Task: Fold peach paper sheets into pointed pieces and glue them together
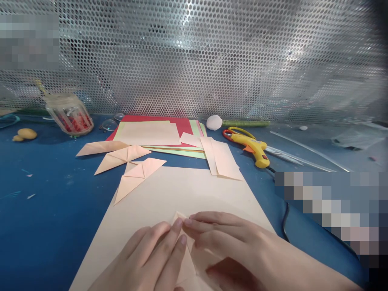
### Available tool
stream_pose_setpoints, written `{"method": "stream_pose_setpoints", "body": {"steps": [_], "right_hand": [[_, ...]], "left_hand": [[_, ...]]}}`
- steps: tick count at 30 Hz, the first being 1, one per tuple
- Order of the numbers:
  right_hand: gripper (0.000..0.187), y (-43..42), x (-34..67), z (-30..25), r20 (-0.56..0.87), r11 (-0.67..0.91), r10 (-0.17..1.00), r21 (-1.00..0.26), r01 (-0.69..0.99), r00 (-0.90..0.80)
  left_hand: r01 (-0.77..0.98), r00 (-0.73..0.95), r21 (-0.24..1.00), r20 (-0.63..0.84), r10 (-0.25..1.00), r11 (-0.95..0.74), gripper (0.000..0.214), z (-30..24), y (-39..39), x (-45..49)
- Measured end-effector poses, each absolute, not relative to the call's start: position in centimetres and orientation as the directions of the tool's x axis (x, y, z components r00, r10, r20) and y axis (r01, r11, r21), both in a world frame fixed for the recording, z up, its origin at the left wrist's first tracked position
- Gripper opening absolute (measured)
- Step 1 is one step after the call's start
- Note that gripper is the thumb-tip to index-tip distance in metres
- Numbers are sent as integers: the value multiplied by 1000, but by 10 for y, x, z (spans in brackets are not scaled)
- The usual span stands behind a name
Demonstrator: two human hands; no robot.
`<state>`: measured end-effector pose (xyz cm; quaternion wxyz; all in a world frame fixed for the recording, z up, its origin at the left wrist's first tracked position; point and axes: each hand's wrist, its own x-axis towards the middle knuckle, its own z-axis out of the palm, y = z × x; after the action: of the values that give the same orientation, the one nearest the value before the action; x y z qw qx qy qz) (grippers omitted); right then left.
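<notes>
A pale peach sheet of paper with crease lines lies near me, folded to a point at its far end. My left hand presses its fingertips on the fold just below that point. From the other side, my right hand holds the same corner, its fingers close together and touching the paper's edge. Both hands cover much of the sheet. Beneath is a large cream sheet. Beyond my left hand lie several folded peach paper pieces, with pointed ends.
Behind are stacked coloured papers and loose peach strips. On the right lie a yellow glue gun with a black cord and scissors. A glass jar with red bits stands left. A perforated metal screen closes the back.
</notes>
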<state>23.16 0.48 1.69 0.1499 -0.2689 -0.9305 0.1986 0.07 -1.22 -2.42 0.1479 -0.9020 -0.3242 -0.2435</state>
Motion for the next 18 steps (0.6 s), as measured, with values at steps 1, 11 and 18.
{"method": "stream_pose_setpoints", "body": {"steps": [1,11,18], "right_hand": [[21,5,232,16,163,772,561,-457,442,-811],[20,6,234,16,126,796,533,-412,444,-837],[17,0,233,17,194,756,615,-421,501,-764]], "left_hand": [[657,672,-109,533,514,-746,49,-25,-12,1],[629,674,-111,571,468,-770,35,-48,-13,-7],[614,736,-114,441,514,-781,39,-32,-14,-10]]}}
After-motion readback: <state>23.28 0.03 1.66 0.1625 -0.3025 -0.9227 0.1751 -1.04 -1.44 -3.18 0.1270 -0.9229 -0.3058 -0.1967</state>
